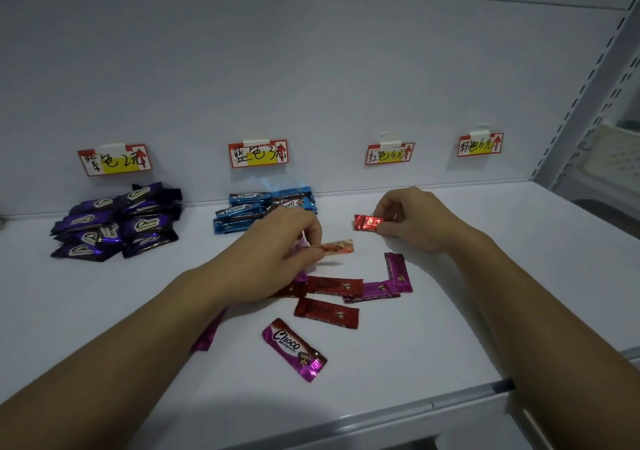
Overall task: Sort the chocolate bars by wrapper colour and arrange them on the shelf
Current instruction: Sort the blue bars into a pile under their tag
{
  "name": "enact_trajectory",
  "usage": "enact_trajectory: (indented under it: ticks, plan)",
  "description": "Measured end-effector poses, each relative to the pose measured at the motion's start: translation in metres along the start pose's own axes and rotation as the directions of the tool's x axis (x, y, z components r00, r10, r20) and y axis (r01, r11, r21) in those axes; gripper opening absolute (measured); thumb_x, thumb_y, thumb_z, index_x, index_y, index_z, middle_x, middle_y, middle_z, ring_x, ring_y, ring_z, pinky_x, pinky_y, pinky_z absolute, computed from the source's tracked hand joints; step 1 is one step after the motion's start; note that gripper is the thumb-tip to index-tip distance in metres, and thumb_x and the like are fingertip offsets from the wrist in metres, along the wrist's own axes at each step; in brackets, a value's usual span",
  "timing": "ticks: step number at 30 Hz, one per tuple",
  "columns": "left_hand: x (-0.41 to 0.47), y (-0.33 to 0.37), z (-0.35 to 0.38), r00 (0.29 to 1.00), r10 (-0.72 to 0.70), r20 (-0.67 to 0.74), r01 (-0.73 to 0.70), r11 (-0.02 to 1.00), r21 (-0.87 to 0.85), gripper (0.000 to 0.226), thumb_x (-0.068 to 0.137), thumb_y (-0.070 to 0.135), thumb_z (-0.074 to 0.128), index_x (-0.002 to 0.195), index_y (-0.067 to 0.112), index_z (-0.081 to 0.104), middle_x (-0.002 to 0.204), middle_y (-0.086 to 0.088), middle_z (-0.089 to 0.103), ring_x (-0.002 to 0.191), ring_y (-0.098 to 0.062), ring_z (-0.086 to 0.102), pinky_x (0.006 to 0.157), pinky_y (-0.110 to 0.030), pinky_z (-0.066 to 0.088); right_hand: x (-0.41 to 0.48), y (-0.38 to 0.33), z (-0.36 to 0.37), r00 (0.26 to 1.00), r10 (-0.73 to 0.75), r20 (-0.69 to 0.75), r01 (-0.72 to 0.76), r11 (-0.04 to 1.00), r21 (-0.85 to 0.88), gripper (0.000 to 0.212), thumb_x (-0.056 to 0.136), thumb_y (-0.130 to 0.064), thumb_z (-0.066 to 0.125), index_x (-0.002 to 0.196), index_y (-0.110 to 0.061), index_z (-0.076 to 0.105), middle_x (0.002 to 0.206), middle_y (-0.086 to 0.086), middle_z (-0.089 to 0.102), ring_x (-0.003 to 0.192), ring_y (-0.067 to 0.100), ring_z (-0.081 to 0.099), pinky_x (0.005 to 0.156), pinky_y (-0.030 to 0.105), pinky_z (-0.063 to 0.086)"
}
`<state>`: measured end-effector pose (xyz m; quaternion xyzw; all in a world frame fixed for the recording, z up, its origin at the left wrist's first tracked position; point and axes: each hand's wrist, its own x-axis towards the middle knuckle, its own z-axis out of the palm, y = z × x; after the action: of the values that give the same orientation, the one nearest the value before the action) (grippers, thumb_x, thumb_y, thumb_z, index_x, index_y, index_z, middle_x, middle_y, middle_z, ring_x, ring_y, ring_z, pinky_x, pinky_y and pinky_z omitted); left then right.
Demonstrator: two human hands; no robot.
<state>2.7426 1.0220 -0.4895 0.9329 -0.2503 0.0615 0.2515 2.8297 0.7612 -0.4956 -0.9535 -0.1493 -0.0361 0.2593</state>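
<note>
Sorting looks about half done on the white shelf (450, 328): purple bars (114, 221) heaped under the left tag, blue bars (256, 209) stacked under the next; no piles yet below the red label (389, 153) or pink label (479, 145); the right hand (408, 221) pinches a shiny red bar (367, 223) beneath the red label; the left hand (280, 245) pinches a reddish bar (337, 247); loose red bars (325, 312) and magenta bars (294, 347) lie mixed nearer the front.

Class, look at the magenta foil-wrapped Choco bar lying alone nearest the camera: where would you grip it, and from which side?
Probably best: pinch the magenta foil-wrapped Choco bar across its narrow middle, coming from above: it lies flat and diagonal on the white shelf, both long edges free.
</note>
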Motion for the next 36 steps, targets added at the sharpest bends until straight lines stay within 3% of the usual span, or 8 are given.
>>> enact_trajectory:
  ticks: [6,15,18,21,25,30,33,36]
  plan:
    - [-0.001,-0.002,-0.025,0.985,-0.101,-0.139,0.078,0.983,-0.164,0.006,0.091,0.039,0.067,0.087,0.035,0.065,0.093,0.014,0.065,0.089,-0.007,0.06,0.072,-0.029,0.048,-0.008,-0.021,0.011,0.992,-0.075,0.104,0.072,0.997,0.026,0.005,0.091,-0.028,0.072,0.097,-0.027,0.072,0.089,-0.012,0.067,0.082,0.009,0.062,0.065,0.017,0.045]
    - [-0.001,-0.03,-0.066,0.906,-0.326,-0.27,0.342,0.94,0.01,0.02,0.094,0.02,0.07,0.112,0.022,0.077,0.102,0.003,0.075,0.079,0.0,0.058,0.06,-0.018,0.041,-0.011,-0.029,0.015,0.99,-0.138,0.003,0.138,0.99,-0.006,0.006,0.097,-0.028,0.065,0.096,-0.032,0.068,0.093,-0.016,0.063,0.087,0.006,0.058,0.069,0.015,0.04]
    - [-0.007,-0.028,-0.083,0.913,-0.307,-0.268,0.328,0.944,0.039,0.018,0.091,0.021,0.073,0.108,0.022,0.078,0.087,0.01,0.07,0.077,0.001,0.06,0.064,-0.02,0.047,-0.008,-0.056,0.018,0.955,-0.282,-0.087,0.276,0.958,-0.081,0.011,0.098,-0.027,0.063,0.106,-0.028,0.069,0.098,-0.011,0.062,0.09,0.005,0.055,0.075,0.022,0.042]
    - [-0.021,-0.033,-0.098,0.913,-0.28,-0.298,0.316,0.945,0.081,0.015,0.09,0.023,0.075,0.103,0.021,0.079,0.085,0.01,0.07,0.076,0.001,0.062,0.076,-0.028,0.056,-0.001,-0.105,0.02,0.905,-0.423,-0.051,0.425,0.905,0.027,0.021,0.097,-0.032,0.063,0.118,-0.028,0.065,0.098,-0.014,0.065,0.089,0.001,0.059,0.071,0.012,0.042]
    - [-0.059,-0.053,-0.115,0.896,-0.267,-0.354,0.322,0.941,0.106,0.01,0.088,0.024,0.077,0.097,0.022,0.08,0.078,0.017,0.068,0.07,0.004,0.061,0.066,-0.009,0.043,0.018,-0.177,0.032,0.818,-0.574,-0.031,0.573,0.811,0.114,0.021,0.092,-0.031,0.07,0.112,-0.029,0.065,0.092,-0.019,0.067,0.085,-0.001,0.063,0.072,0.012,0.051]
    - [-0.137,-0.096,-0.138,0.78,-0.325,-0.535,0.434,0.897,0.087,0.007,0.086,0.023,0.077,0.092,0.025,0.079,0.076,0.017,0.066,0.069,0.005,0.062,0.067,-0.009,0.044,0.04,-0.259,0.082,0.675,-0.735,-0.063,0.737,0.676,0.009,0.002,0.091,-0.017,0.072,0.091,-0.016,0.074,0.077,-0.007,0.069,0.067,0.007,0.059,0.069,0.024,0.049]
    - [-0.203,-0.142,-0.141,0.644,-0.511,-0.57,0.674,0.731,0.105,0.016,0.092,0.034,0.068,0.105,0.027,0.073,0.091,0.014,0.068,0.08,-0.005,0.063,0.077,-0.028,0.053,0.056,-0.318,0.118,0.63,-0.775,-0.048,0.774,0.632,-0.038,0.006,0.091,-0.012,0.066,0.089,-0.013,0.072,0.08,-0.002,0.069,0.071,0.013,0.057,0.074,0.03,0.049]
    - [-0.262,-0.174,-0.136,0.568,-0.614,-0.548,0.773,0.626,0.1,0.013,0.091,0.029,0.066,0.102,0.026,0.073,0.102,0.006,0.069,0.092,-0.016,0.063,0.081,-0.03,0.051,0.077,-0.381,0.159,0.586,-0.809,-0.048,0.805,0.588,-0.087,0.01,0.088,-0.007,0.062,0.087,-0.011,0.071,0.08,0.003,0.069,0.074,0.021,0.06,0.073,0.036,0.05]
